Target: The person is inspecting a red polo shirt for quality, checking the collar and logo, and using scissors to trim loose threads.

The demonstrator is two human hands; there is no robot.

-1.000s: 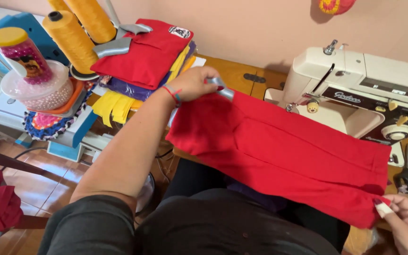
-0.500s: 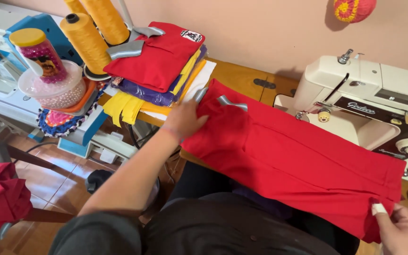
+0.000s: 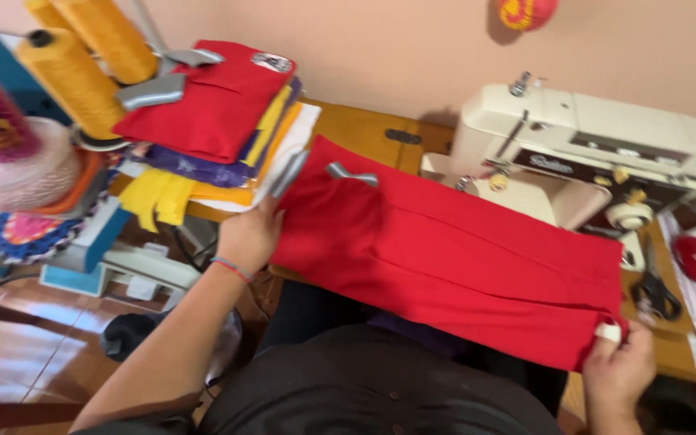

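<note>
A long red cloth piece (image 3: 453, 258) lies flat across the wooden counter (image 3: 364, 129), from its left part to its right edge, in front of the cream sewing machine (image 3: 598, 153). The left hand (image 3: 250, 235) holds the left end of the cloth; its grip is closed on the edge there. The right hand (image 3: 618, 366) is at the near right corner, and its grip pinches the cloth's right end between the fingertips. Two small grey cloth strips (image 3: 352, 173) sit on the cloth near its far left end. A stack of folded red, yellow and purple cloths (image 3: 219, 129) lies at the counter's left edge. Black scissors (image 3: 652, 290) lie near the right edge.
</note>
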